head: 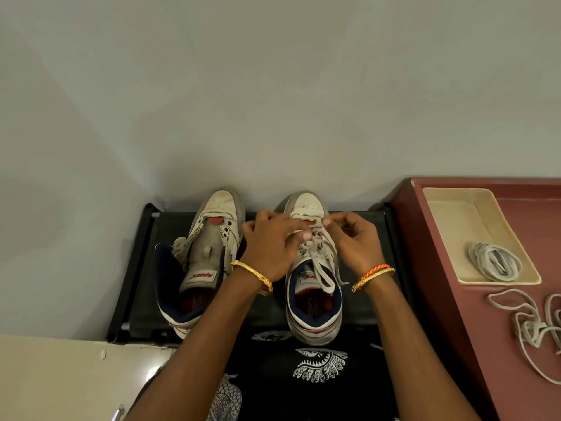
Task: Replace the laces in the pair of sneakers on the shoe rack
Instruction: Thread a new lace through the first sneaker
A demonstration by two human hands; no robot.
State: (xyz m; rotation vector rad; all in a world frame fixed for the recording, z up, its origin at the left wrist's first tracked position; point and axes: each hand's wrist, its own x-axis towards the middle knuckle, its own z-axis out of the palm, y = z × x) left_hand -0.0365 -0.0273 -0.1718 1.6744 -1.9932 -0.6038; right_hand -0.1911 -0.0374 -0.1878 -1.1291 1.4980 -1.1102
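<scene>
Two worn white sneakers with navy collars stand on a black shoe rack, toes toward the wall. The left sneaker has no lace and its tongue lies bare. The right sneaker carries a grey-white lace with loose loops over its tongue. My left hand rests over the right sneaker's inner side and pinches the lace near the lower eyelets. My right hand pinches the lace at the toe end of the eyelet rows. Both wrists wear bangles.
A maroon surface adjoins the rack on the right. On it sits a cream tray holding a coiled white lace, and a loose grey lace lies nearer me. A grey wall rises behind; black patterned cloth covers my lap.
</scene>
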